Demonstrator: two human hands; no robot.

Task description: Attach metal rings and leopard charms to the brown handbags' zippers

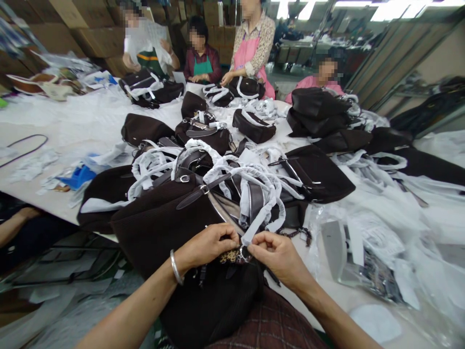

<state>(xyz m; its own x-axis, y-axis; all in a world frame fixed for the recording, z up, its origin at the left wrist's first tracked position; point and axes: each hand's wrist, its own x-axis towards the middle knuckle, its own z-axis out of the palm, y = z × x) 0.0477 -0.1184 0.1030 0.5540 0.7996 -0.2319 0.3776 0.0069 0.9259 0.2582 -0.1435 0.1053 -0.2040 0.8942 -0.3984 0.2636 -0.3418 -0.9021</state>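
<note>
A large dark brown bag (156, 228) lies at the table's near edge, its zipped top partly open. Its handle is wrapped in white material (256, 225). My left hand (214, 245), with a silver bangle at the wrist, is closed in a pinch beside a metal ring (243, 252) at the handle's end. On the ring's other side, my right hand (272, 249) pinches too, touching the wrapped end. A leopard-patterned piece (229, 257) shows beneath my fingers. What exactly each fingertip pinch holds is too small to make out.
More dark bags with white-wrapped straps crowd the table, one (316, 172) at right and a stack (319, 111) behind. Clear plastic packets (374, 261) lie at right, a blue object (78, 177) at left. Several people stand or sit across the table; another person's arm (16, 225) shows at left.
</note>
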